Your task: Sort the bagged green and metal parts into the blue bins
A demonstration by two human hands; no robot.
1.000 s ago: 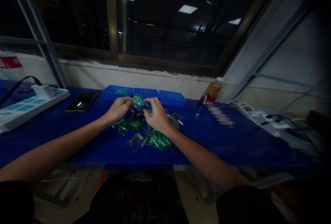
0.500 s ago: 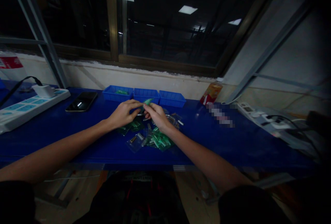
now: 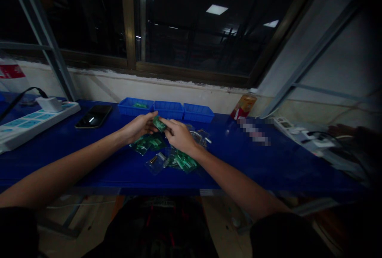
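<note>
Between my two hands, above the blue table, is a small green plastic bag (image 3: 159, 124). My left hand (image 3: 139, 127) grips its left side, fingers and thumb closed about it. My right hand (image 3: 180, 134) holds the other side, its fingers curled at the bag's edge. Below my left hand lie several green bags (image 3: 149, 142). Under my right wrist is a pile of green and white pieces (image 3: 185, 161), partly covered by the wrist. A clear bag with small metal-looking parts (image 3: 155, 162) lies in front. More clear bags (image 3: 200, 135) show behind my right hand.
Three blue bins (image 3: 169, 111) line the table's back edge; the left one contains green pieces. A phone (image 3: 94, 116) and a power strip (image 3: 38, 123) lie to the left. At right stand a red and yellow package (image 3: 244, 107) and another power strip (image 3: 310, 140), near a dim hand-like shape (image 3: 342, 130).
Both hands have shifted slightly left, and the green bag has come down and left with them. My left fingers now close on it. A dark hand-like shape has appeared at the far right.
</note>
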